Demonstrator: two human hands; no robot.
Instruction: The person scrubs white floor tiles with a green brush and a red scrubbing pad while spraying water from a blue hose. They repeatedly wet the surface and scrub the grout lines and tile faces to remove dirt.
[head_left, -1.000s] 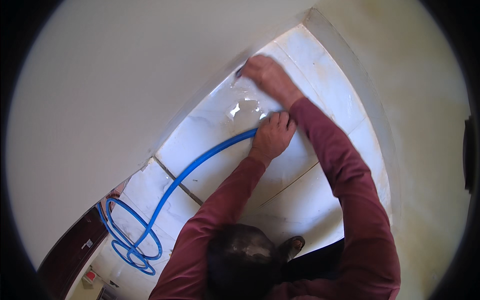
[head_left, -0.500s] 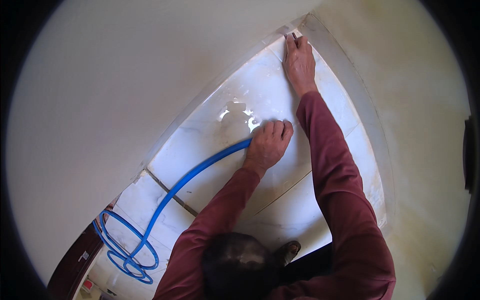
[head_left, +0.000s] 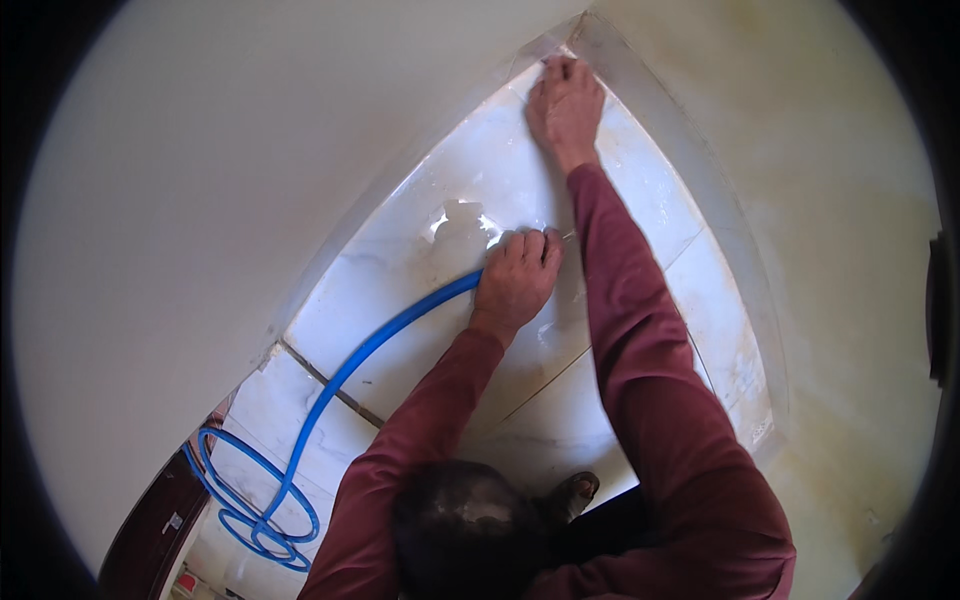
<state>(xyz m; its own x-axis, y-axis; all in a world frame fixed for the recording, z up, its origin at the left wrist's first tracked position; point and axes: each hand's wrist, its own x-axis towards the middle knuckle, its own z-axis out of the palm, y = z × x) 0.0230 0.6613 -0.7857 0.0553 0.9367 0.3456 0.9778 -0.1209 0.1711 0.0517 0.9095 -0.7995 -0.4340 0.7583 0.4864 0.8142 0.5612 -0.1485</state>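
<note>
My left hand [head_left: 515,280] is closed around a blue hose [head_left: 370,347] over the wet, pale marbled floor tiles [head_left: 400,260]. The hose's end lies hidden under my fingers. Farther off, where the two walls meet, my right hand [head_left: 567,105] is pressed down on the floor, its fingers bent and closed. Whatever it may hold is covered by the fingers. A shiny patch of water [head_left: 462,222] spreads just beyond my left hand.
Loose loops of the hose [head_left: 262,500] lie at the lower left, beside a dark reddish-brown door or frame [head_left: 150,525]. Pale walls [head_left: 200,200] with grey skirting [head_left: 700,160] close in both sides. A shoe [head_left: 573,492] shows near the bottom.
Both hands have shifted slightly left, the right one nearer the corner. The thin dark thing at its fingertips is now out of sight. The left hand still grips the hose.
</note>
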